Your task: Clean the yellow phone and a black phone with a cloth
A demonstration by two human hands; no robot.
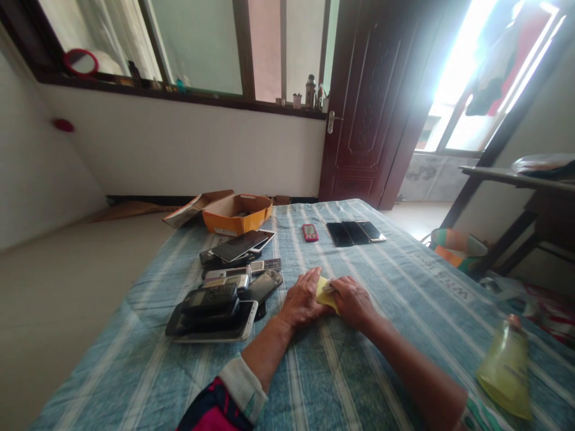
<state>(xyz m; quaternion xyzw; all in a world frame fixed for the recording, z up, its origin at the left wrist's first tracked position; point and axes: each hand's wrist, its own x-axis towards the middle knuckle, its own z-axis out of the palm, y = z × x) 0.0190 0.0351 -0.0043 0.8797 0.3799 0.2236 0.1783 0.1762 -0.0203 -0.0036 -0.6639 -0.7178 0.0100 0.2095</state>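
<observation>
Near the middle of the bed-like surface, my left hand (303,299) curls around the left side of a flat yellow piece (322,294), whose kind is partly hidden by the fingers. My right hand (354,300) is closed at its right side, pinching a small pale crumpled piece (330,287) against it. Left of my hands lies a pile of old mobile phones (213,299), some with keypads, some with dark screens. Beyond my hands a pink phone (309,233) lies face up. To its right, several dark-screened phones (354,233) lie side by side.
An orange cardboard box (238,216) stands open at the far left, its lid (197,206) beside it. A bottle of yellow liquid (507,368) is at the right. Blue striped cloth (148,359) covers the surface. A dark table (516,179) stands beyond, and a brown door (363,102) behind.
</observation>
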